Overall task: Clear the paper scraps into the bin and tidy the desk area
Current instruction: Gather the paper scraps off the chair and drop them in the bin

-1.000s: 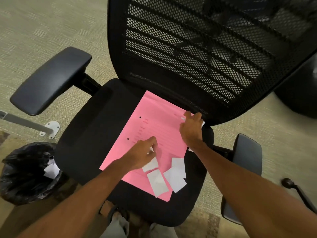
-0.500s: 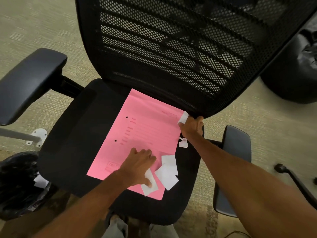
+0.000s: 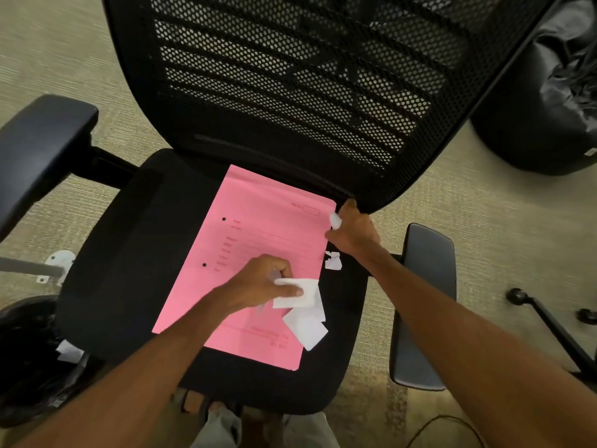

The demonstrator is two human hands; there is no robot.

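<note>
Left hand (image 3: 265,282) is pinched shut on a white paper scrap (image 3: 295,294) over the lower right of the pink folder (image 3: 258,240). Right hand (image 3: 353,229) is curled shut round a small crumpled scrap (image 3: 335,220) at the folder's top right corner

Loose scraps: two or three overlapping squares (image 3: 307,328) just at 5 o'clock of the left hand, touching the held piece; their long run slants toward 5 o'clock. A torn bit (image 3: 332,262) lies on the seat (image 3: 122,253) at 7 o'clock of the right hand, nearer that hand

Bin (image 3: 29,360), black-lined, sits at 8 o'clock off the seat; I see at least one white scrap (image 3: 69,350) in it. A bagged bin (image 3: 546,101) stands at 2 o'clock; I cannot tell its contents

I judge the left hand the nearer carrier to the bin
</note>
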